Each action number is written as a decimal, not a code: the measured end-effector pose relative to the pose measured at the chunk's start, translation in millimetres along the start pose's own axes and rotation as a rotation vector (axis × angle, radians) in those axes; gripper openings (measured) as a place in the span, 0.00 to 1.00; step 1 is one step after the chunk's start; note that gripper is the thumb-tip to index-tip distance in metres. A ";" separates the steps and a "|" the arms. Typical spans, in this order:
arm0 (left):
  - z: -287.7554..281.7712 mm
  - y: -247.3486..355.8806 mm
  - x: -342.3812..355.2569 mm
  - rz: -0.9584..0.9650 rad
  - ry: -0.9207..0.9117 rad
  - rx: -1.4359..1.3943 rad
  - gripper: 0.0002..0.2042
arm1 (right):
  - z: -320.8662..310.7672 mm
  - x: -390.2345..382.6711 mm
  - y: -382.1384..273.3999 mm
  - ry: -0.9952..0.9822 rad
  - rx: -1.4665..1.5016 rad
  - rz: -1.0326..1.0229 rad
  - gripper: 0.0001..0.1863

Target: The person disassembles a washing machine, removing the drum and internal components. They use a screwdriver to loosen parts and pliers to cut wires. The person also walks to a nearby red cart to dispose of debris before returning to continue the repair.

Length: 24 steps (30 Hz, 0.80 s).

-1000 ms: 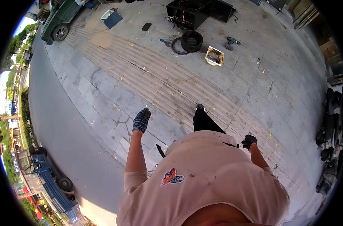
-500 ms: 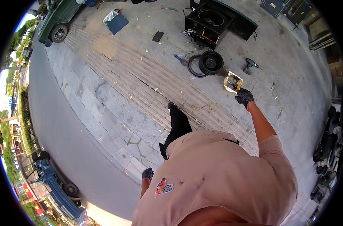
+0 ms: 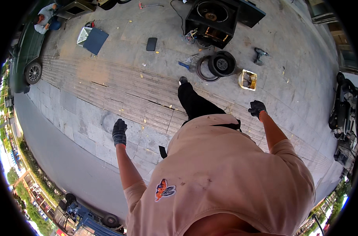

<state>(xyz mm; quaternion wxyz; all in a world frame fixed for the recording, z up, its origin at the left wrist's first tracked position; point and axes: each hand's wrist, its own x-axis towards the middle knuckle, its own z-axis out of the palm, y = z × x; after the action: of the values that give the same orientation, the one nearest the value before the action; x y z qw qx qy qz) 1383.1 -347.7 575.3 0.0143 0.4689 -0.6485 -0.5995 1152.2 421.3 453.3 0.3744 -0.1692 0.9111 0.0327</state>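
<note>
From where I'm standing, the right hand (image 3: 257,109) wears a dark glove and hangs at the person's side above the paving, its fingers bent in; I can't tell how tightly they close, or whether anything sits inside them. The left hand (image 3: 119,132), in a grey knitted-looking glove, has its back toward me and its fingers curled, and again I can't tell what the palm hides.

The square, pale container (image 3: 247,88) (a grubby one, with brown stuff inside) is on the ground just ahead of the right hand and slightly to its left, not touching it. Farther ahead of that hand lies a drill (image 3: 260,56); ahead and to its left are a black fan wheel (image 3: 222,64) and, beside it, a dark ring (image 3: 201,76). Ahead and to the right of the left hand lies a flat black rectangle (image 3: 151,44).

Behind the left hand, on the shirt (image 3: 226,169), is an orange-and-grey insect patch (image 3: 165,190). Any markings on the container are too small to read.
</note>
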 end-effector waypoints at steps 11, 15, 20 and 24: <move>-37.6 30.1 184.7 -0.578 -0.242 0.411 0.11 | -163.4 261.3 -158.2 0.347 1.219 -0.061 0.06; -65.6 83.2 291.4 -0.520 -0.325 0.549 0.11 | -199.6 291.2 -187.3 0.360 1.316 0.127 0.06; -55.5 220.7 492.0 -0.372 -0.193 0.444 0.13 | -260.5 297.8 -259.5 0.128 0.420 0.193 0.18; 14.5 317.9 634.2 -0.226 -0.336 0.242 0.13 | -281.3 298.1 -309.8 0.053 0.370 0.282 0.19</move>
<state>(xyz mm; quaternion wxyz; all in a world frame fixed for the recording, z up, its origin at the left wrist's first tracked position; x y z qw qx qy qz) 831.8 -783.5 477.8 -0.2173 0.4304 -0.6522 -0.5850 869.1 -7.2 469.2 0.3667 0.0304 0.9257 -0.0874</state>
